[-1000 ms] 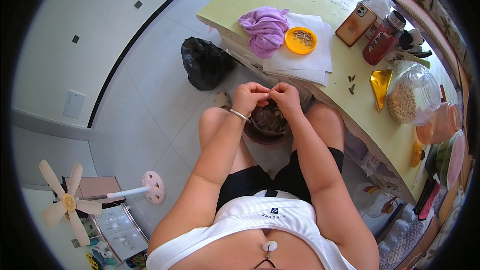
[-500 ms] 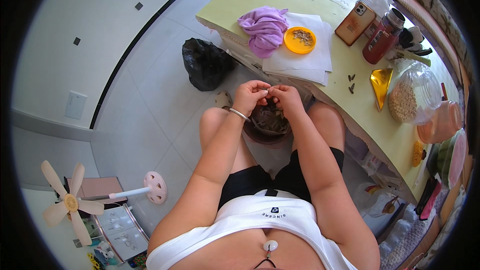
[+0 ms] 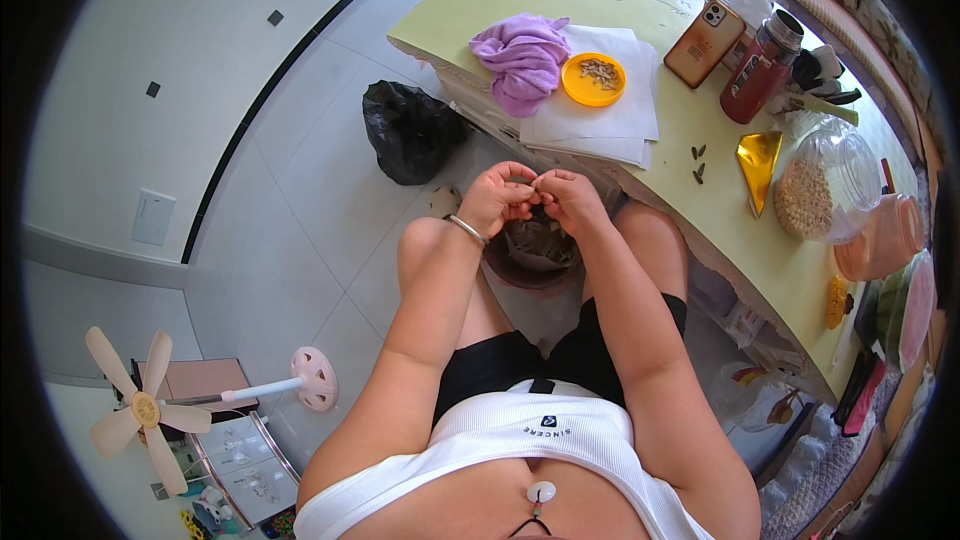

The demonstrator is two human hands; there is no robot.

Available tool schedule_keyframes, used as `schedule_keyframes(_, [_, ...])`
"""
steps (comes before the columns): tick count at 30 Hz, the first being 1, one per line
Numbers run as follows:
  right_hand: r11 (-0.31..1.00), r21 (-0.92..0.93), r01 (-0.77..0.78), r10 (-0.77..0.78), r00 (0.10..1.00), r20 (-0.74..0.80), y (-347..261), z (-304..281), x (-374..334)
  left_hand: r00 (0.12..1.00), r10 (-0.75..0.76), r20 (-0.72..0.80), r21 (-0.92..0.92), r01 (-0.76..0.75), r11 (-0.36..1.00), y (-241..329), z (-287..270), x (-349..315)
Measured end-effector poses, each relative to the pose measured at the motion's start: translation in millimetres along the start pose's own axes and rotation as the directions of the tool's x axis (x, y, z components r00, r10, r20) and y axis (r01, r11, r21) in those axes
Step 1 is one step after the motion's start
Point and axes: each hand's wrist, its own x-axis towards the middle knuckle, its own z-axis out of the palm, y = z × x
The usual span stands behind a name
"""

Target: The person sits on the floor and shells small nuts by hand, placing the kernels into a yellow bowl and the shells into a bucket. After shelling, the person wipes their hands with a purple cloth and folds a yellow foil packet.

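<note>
My left hand [image 3: 499,198] and my right hand [image 3: 570,202] meet over a bin between my knees, fingertips pinched together. What they pinch is too small to make out. Dark scraps, perhaps husks, lie in the round bin [image 3: 528,275] below them. Beyond my hands, on the table, a shallow yellow lid [image 3: 578,92] holds a heap of small pale kernels. It rests on white paper sheets [image 3: 590,128], beside a crumpled purple cloth [image 3: 520,58]. To the right lie a few dark seeds [image 3: 699,176] on the tabletop.
A black plastic bag [image 3: 408,130] stands on the floor left of the table [image 3: 660,205]. Farther right are a phone [image 3: 704,44], a red flask [image 3: 755,80], gold foil [image 3: 758,168] and a clear jar [image 3: 825,190] of pale grains. A fan [image 3: 145,408] is at lower left.
My fingers have shifted slightly against each other, the left thumb now nearer the right fingertips. Both hands stay over the bin. The whole view has moved a little.
</note>
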Motion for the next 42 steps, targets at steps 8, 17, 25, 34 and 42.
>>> schedule_keyframes(8, [0.912, -0.356, 0.203, -0.278, 0.944, -0.176, 4.1, 5.6, 1.4, 0.894, 0.426, -0.139, 0.581, -0.275, 0.766, -1.1, 26.7, -3.7])
schedule_keyframes(17, [0.818, -0.534, 0.212, -0.365, 0.909, -0.198, 15.1, -4.2, 17.2, 0.640, 0.768, 0.033, 0.856, -0.414, 0.308, 91.4, 97.8, 58.4])
schedule_keyframes(25, [0.749, -0.646, 0.146, -0.335, 0.925, -0.179, 15.8, 7.1, 12.9, 0.649, 0.633, 0.422, 0.877, -0.469, -0.105, 78.7, 135.9, 127.6])
schedule_keyframes(34, [0.942, -0.051, 0.331, -0.327, 0.943, 0.068, 98.3, -17.4, 71.3, 0.704, 0.209, 0.679, 0.729, -0.679, -0.085, 11.6, 217.2, 124.1])
schedule_keyframes(42, [0.810, -0.275, 0.518, -0.494, 0.856, 0.155, 87.4, -24.1, 78.9, 0.687, 0.347, 0.638, 0.743, -0.668, -0.042, -4.8, 231.7, 134.9])
